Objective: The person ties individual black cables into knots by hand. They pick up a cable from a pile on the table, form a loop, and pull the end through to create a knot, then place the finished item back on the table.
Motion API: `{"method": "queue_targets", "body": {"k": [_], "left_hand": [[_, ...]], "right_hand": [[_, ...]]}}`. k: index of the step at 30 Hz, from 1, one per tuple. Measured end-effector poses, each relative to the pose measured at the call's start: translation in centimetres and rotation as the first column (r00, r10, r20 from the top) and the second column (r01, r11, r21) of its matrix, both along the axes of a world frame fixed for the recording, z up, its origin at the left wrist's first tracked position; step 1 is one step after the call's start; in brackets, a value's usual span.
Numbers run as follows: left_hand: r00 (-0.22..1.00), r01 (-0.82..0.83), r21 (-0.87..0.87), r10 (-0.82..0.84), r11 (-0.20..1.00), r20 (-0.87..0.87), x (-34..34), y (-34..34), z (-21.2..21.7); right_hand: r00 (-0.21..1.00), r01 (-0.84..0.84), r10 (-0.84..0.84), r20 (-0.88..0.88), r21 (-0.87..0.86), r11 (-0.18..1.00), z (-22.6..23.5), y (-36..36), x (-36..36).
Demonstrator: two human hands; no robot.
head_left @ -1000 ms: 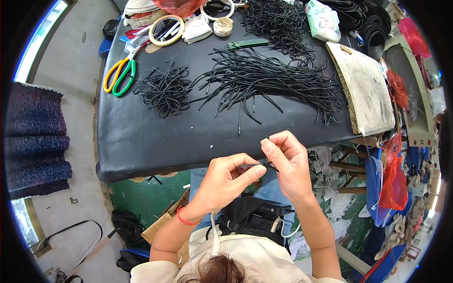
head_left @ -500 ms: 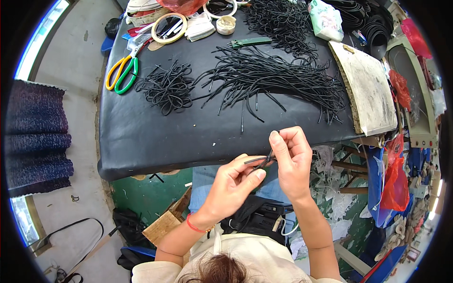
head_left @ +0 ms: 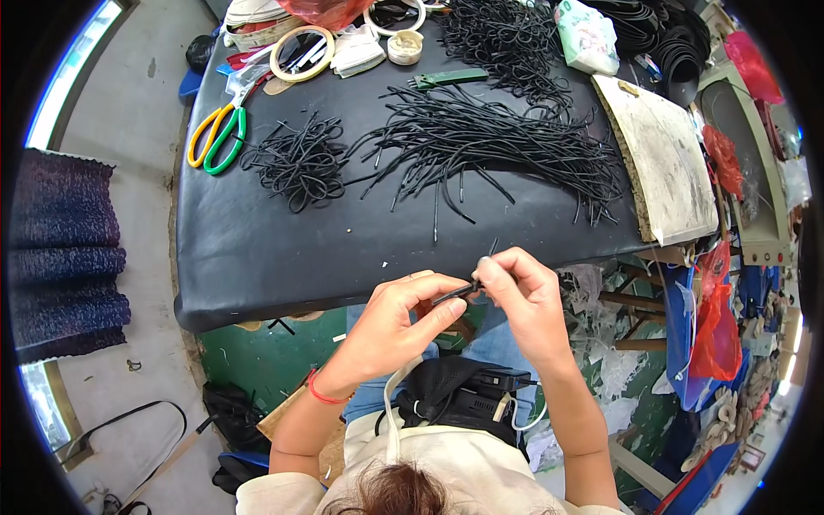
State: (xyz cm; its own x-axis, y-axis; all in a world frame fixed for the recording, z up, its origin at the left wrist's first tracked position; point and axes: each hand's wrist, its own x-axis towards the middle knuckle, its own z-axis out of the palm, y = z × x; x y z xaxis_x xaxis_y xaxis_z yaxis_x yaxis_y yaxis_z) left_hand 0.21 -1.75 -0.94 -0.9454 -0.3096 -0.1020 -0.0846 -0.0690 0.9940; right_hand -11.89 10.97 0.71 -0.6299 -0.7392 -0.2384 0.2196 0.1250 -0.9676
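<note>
Both hands are working just off the near edge of the black table (head_left: 257, 257), over the person's lap. The left hand (head_left: 390, 322) is curled nearly closed, thumb and forefinger pinching one end of a short black cord (head_left: 459, 292). The right hand (head_left: 524, 296) is closed down on the other end of that cord, fingertips bunched tight, and a thin bit of it pokes up past the fingers toward the table edge.

The table itself is covered in something dark and smooth, a bit shiny. In the middle of it is a big loose spread of straight black cords (head_left: 489, 142), and to the left of that a smaller tangled pile of loops (head_left: 296, 163). Further left, near the table's left edge, lie scissors with yellow and green handles (head_left: 215, 137). At the far left corner there's a roll of tape (head_left: 302, 53). On the right end of the table sits a worn pale board (head_left: 669, 163).

Left of the table the floor is bare grey concrete (head_left: 129, 103), with a dark woven mat (head_left: 64, 249) lying on it. Right of the table it's cluttered, red plastic bags (head_left: 712, 326) hanging there.
</note>
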Motion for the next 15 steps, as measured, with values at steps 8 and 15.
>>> {"method": "queue_targets", "body": {"k": [8,15], "left_hand": [[0.996,-0.09,0.237,0.088,0.967,0.018,-0.5,1.2,1.3],[0.893,-0.433,-0.559,0.256,0.707,-0.369,-1.7,4.2,0.4]], "right_hand": [[0.987,0.043,-0.05,-0.151,-0.053,0.998,0.3,-0.7,0.8],[0.934,0.22,-0.213,-0.286,-0.007,0.975,-0.7,-1.7,0.5]]}}
